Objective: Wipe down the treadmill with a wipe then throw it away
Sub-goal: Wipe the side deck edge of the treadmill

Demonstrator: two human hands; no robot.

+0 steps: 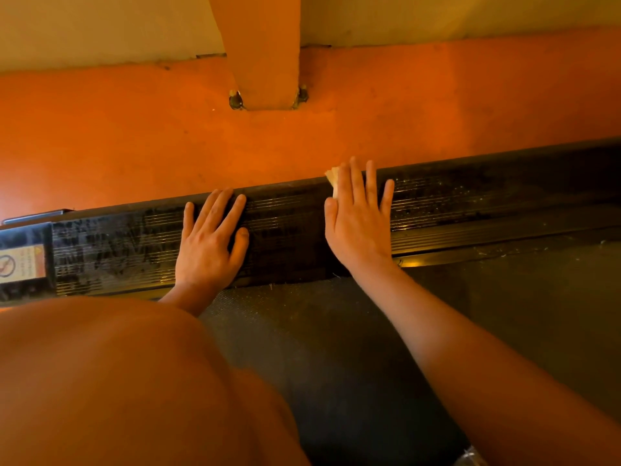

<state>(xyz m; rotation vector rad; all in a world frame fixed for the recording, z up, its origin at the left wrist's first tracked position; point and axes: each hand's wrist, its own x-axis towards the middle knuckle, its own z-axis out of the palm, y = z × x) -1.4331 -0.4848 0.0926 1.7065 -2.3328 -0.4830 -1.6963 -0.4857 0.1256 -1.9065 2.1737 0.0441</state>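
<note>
Beside orange floor (134, 136), ribbed treadmill rail (477, 203)

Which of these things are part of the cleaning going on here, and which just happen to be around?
Part of the job:
- wipe, pressed flat under the right hand
- treadmill side rail
- left hand, resting flat on the rail
- treadmill belt

Just around:
- orange post and its bolts
- floor
- warning sticker

An orange-painted floor (134, 129) spans nine to three o'clock. At twelve o'clock an orange upright post (262, 45) stands on it, bolts (236, 99) at its foot, before a cream wall (100, 25).
</note>
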